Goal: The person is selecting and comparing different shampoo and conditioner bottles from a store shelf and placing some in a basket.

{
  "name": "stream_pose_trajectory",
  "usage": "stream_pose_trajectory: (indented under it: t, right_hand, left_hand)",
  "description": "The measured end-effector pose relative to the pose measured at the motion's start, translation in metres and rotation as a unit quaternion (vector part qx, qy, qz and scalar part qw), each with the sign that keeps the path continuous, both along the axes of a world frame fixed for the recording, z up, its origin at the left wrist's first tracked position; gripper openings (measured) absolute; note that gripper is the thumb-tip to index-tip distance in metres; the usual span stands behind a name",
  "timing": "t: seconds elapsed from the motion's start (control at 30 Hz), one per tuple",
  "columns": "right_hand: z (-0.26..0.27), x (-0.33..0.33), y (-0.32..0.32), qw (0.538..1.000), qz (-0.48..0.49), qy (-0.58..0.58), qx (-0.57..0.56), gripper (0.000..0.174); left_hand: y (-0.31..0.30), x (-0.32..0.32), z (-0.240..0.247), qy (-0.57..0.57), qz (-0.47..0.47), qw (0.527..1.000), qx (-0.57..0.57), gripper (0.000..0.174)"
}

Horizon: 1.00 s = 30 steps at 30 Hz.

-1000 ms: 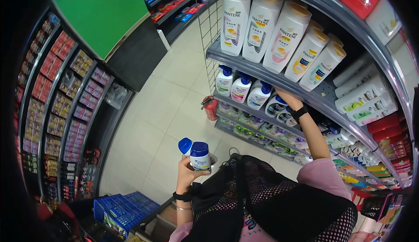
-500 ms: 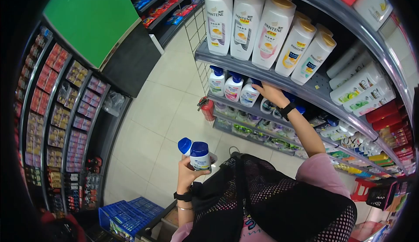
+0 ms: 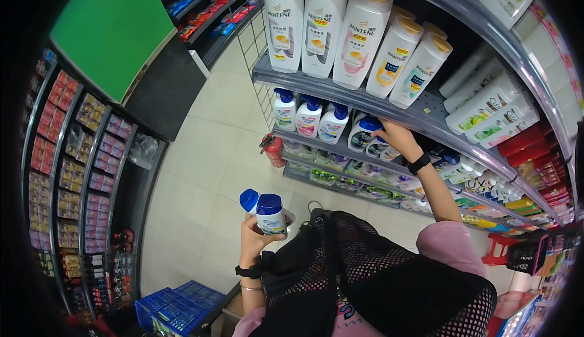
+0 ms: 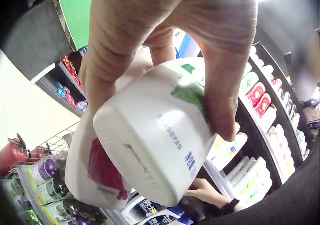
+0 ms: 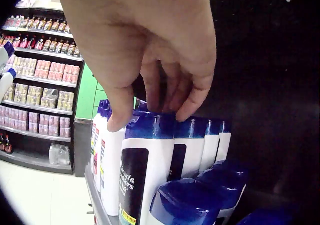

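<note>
My left hand holds two white bottles side by side: one with a dark blue cap, the other with a brighter blue cap. The left wrist view shows their bases, the nearer bottle overlapping the other bottle with a dark red patch. My right hand reaches in under the upper shelf. In the right wrist view, the thumb and fingertips of my right hand grip the blue cap of a black-labelled bottle, which stands upright in a row.
Tall gold-capped bottles stand on the upper shelf. Pump bottles are left of my right hand. A fire extinguisher stands by the shelf end. Opposite are stocked shelves; blue baskets sit at lower left.
My right hand moved left to a pump bottle, then back right to the black-labelled bottle. The shelves have shifted left in the head view. My left hand still holds both bottles.
</note>
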State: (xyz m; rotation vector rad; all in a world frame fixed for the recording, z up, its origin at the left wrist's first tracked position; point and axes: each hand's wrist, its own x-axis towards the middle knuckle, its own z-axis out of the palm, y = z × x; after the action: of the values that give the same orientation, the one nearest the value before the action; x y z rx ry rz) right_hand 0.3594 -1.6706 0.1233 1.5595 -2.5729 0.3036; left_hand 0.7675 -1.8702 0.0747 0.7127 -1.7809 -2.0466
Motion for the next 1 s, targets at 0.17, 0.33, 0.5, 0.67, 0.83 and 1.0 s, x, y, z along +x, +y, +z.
stream_pose_trajectory:
  t: [0.17, 0.33, 0.5, 0.67, 0.83, 1.0]
  right_hand:
    - [-0.002, 0.009, -0.011, 0.996, -0.016, 0.088, 0.007, 0.059]
    - [0.007, 0.019, -0.016, 0.996, -0.044, -0.083, 0.007, 0.053]
    - [-0.009, 0.016, -0.021, 0.994, -0.047, -0.08, -0.06, 0.052]
    - [-0.015, 0.019, -0.035, 0.989, -0.057, -0.094, -0.096, 0.052]
    - [-0.005, 0.022, -0.04, 0.982, -0.079, -0.145, -0.089, 0.059]
    - [-0.017, 0.009, -0.031, 0.974, -0.062, -0.109, -0.19, 0.046]
  left_hand:
    - [0.0, -0.004, 0.005, 0.001, -0.034, 0.999, -0.016, 0.048]
    - [0.001, 0.001, 0.002, 0.008, -0.025, 1.0, -0.015, 0.049]
    - [-0.002, 0.01, -0.002, 0.015, 0.003, 1.0, -0.024, 0.051]
    - [-0.007, 0.017, 0.005, 0.015, 0.003, 1.0, 0.004, 0.051]
    - [-0.008, 0.018, 0.009, 0.007, 0.008, 1.0, 0.015, 0.051]
    - [-0.009, 0.017, -0.001, 0.0, 0.004, 1.0, -0.008, 0.051]
